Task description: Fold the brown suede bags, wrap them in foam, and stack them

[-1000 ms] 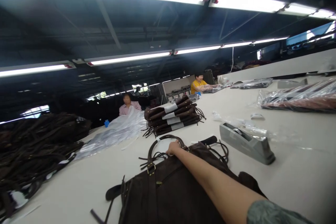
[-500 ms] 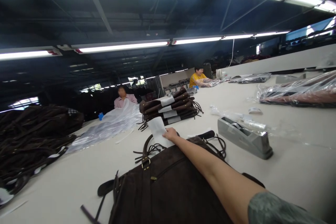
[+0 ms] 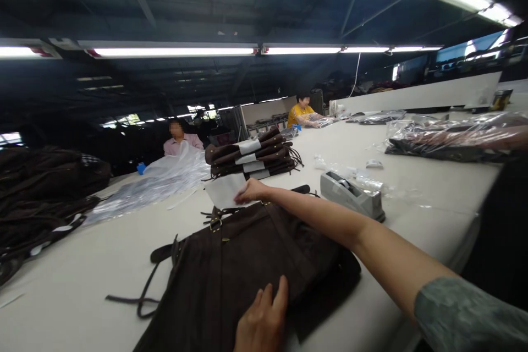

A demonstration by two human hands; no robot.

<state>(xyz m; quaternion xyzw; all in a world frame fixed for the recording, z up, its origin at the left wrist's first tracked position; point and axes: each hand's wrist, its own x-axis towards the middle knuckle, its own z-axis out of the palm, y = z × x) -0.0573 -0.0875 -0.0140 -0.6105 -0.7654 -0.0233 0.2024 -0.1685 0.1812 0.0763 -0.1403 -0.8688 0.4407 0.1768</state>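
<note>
A dark brown handbag [image 3: 243, 253] lies flat on the pale table before me, its straps and thin laces spreading past its edges. My right hand [image 3: 252, 191] reaches across to the bag's far edge and pinches a white sheet of paper [image 3: 225, 191], which covers part of the handles. Resting on the near part of the bag is my left hand [image 3: 264, 316], fingers stretched out, with nothing held. Just beyond the paper sits a stack of brown bags [image 3: 251, 157], each wrapped with a pale paper band.
A grey tape dispenser [image 3: 350, 195] stands right of the bag. Plastic-wrapped goods [image 3: 449, 137] lie farther right. At left are a heap of dark bags [image 3: 41, 203] and clear plastic bags [image 3: 152, 184]. Two people [image 3: 181, 140] work across the table.
My left hand has come into view on the bag. My right hand has lowered the paper towards the bag's handles. The view has shifted, and more of the table's right edge shows.
</note>
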